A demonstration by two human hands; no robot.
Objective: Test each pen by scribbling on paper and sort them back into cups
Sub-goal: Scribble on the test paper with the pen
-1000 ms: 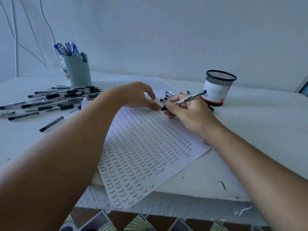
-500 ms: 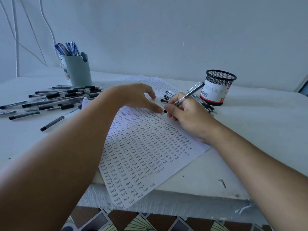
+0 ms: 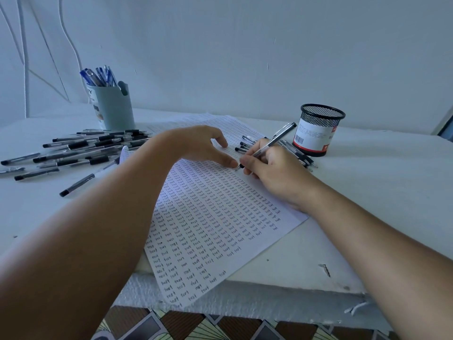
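A sheet of paper (image 3: 210, 222) filled with rows of small handwritten words lies across the white table (image 3: 367, 192). My right hand (image 3: 272, 173) grips a clear black-tipped pen (image 3: 272, 142) in a writing hold, its tip down on the paper. My left hand (image 3: 203, 148) rests on the paper just left of the pen tip, fingers pressing the sheet. A pile of black pens (image 3: 73, 150) lies at the left. A few more pens (image 3: 296, 153) lie behind my right hand. A black mesh cup (image 3: 317, 130) stands at the right, a pale green cup (image 3: 114, 107) with blue pens at the back left.
The paper's near end hangs over the table's front edge (image 3: 282, 283). A patterned floor (image 3: 196, 325) shows below. A white wall rises right behind the table, with thin cables (image 3: 24, 57) hanging at the left.
My right hand has tilted the pen from lying nearly flat to a steeper writing angle and brought its tip down onto the paper. My left hand has stayed on the sheet.
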